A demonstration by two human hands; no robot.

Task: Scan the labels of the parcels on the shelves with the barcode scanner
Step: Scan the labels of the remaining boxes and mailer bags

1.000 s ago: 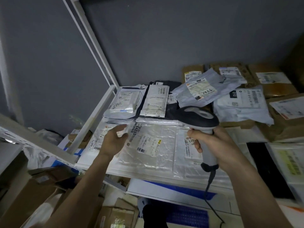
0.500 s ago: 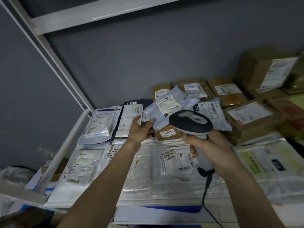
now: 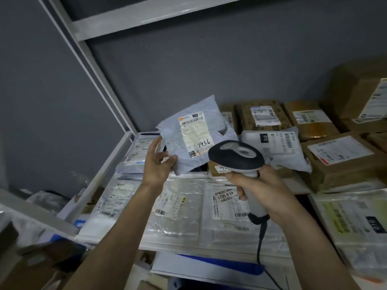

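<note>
The left hand holds a grey mailer up by its edge; the right hand grips the scanner just beside it.

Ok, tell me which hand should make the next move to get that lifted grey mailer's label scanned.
Right. The right hand grips the barcode scanner, its head just below the label. The left hand pinches the grey mailer, label facing the camera.
</note>
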